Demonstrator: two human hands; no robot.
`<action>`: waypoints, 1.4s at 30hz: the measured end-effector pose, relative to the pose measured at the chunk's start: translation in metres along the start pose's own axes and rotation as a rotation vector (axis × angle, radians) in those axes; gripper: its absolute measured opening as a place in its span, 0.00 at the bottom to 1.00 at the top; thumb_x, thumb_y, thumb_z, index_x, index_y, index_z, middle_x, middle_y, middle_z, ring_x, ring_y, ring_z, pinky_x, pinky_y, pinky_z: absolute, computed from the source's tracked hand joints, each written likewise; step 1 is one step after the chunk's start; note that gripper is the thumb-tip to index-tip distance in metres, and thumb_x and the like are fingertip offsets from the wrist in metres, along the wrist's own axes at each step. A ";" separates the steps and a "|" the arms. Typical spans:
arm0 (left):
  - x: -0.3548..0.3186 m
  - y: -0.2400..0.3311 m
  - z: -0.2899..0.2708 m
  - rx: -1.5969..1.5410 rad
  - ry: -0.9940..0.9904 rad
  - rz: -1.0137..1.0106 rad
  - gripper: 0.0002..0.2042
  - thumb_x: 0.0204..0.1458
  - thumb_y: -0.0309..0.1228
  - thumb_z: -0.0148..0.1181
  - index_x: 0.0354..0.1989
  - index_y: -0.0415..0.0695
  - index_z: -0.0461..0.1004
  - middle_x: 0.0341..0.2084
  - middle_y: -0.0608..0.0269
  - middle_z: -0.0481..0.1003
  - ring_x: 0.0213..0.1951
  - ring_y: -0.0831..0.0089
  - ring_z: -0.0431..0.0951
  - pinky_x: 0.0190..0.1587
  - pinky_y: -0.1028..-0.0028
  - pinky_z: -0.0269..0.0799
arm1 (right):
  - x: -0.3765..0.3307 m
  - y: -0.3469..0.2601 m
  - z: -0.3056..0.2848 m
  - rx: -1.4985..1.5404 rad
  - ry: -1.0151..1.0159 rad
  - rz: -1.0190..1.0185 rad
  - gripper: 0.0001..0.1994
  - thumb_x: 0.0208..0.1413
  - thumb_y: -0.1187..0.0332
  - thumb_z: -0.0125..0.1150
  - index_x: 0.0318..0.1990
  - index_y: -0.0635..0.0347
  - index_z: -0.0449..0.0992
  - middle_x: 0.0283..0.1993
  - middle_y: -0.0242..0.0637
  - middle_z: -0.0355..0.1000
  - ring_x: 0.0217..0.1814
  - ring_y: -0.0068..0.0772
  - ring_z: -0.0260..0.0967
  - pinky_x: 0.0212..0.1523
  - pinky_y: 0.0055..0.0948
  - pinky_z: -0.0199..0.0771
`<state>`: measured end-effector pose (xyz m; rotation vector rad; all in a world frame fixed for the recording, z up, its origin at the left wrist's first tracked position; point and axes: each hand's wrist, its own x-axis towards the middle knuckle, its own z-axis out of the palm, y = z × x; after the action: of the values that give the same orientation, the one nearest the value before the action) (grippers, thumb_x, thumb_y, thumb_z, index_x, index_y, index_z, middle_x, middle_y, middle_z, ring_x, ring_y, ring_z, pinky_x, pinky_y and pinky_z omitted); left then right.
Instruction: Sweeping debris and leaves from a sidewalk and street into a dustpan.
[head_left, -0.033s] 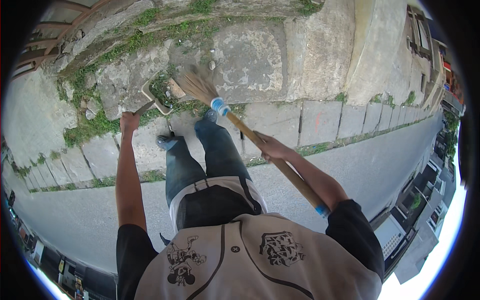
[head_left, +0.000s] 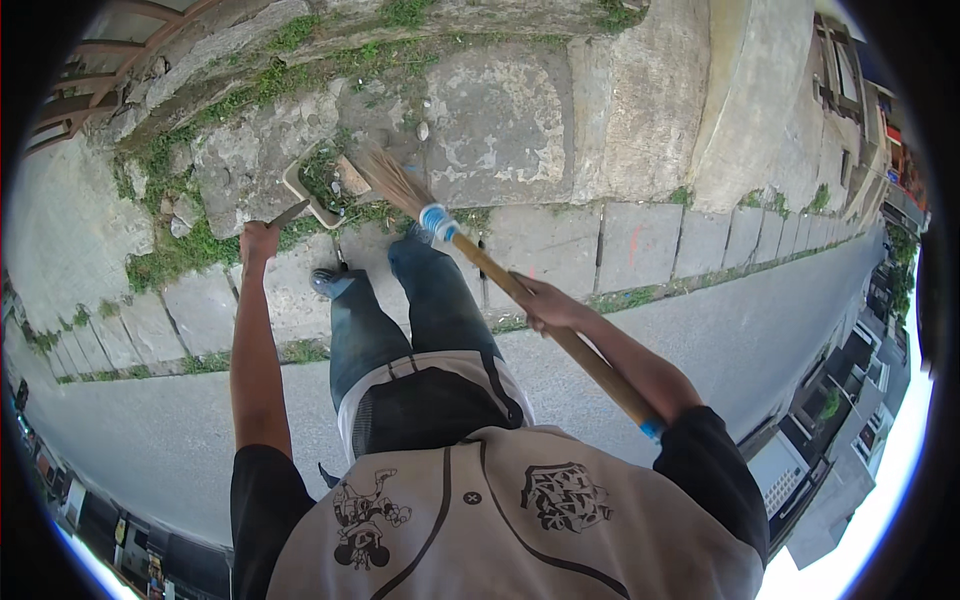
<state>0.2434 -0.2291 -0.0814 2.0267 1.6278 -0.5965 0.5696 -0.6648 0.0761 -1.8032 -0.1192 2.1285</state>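
My left hand is closed round the dark handle of a cream-rimmed dustpan, held low over the weedy pavement edge. Green weeds show inside its rim; whether they lie in it or grow behind it I cannot tell. At its open side is a flat brownish piece. My right hand wraps round the wooden handle of a stick broom, bound with blue and white bands. The broom's bristles point away from me, just right of the brownish piece.
My shoes stand on a strip of concrete slabs with weeds in the joints. Beyond lies rough, patchy concrete with a small stone. Brown metal bars rise at far left. A grey road runs behind me.
The broom's bristles, blurred before, now look sharper and sit slightly nearer me. My right hand has tilted the handle a little; the dustpan has hardly moved.
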 end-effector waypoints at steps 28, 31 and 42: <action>-0.010 -0.004 -0.006 -0.090 -0.044 -0.017 0.17 0.43 0.38 0.55 0.32 0.35 0.79 0.29 0.37 0.77 0.38 0.45 0.78 0.44 0.57 0.73 | -0.059 -0.062 0.057 -0.037 0.320 0.048 0.29 0.63 0.60 0.46 0.70 0.43 0.47 0.19 0.31 0.62 0.16 0.22 0.61 0.17 0.27 0.69; -0.012 -0.004 -0.006 -0.076 -0.054 -0.022 0.17 0.44 0.38 0.55 0.32 0.35 0.78 0.33 0.36 0.76 0.40 0.43 0.77 0.45 0.56 0.72 | 0.020 -0.041 0.046 0.079 0.417 -0.093 0.28 0.63 0.60 0.45 0.70 0.46 0.47 0.21 0.30 0.61 0.16 0.21 0.61 0.16 0.27 0.69; -0.018 -0.013 -0.016 -0.223 -0.202 -0.078 0.19 0.44 0.39 0.56 0.35 0.32 0.76 0.35 0.36 0.76 0.42 0.45 0.77 0.46 0.56 0.72 | -0.065 -0.064 0.139 -0.189 -0.002 0.125 0.30 0.62 0.64 0.47 0.70 0.45 0.46 0.21 0.33 0.64 0.16 0.22 0.64 0.17 0.27 0.70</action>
<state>0.2280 -0.2312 -0.0587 1.6939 1.5814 -0.5974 0.4567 -0.6038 0.1814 -1.9612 -0.2212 2.2721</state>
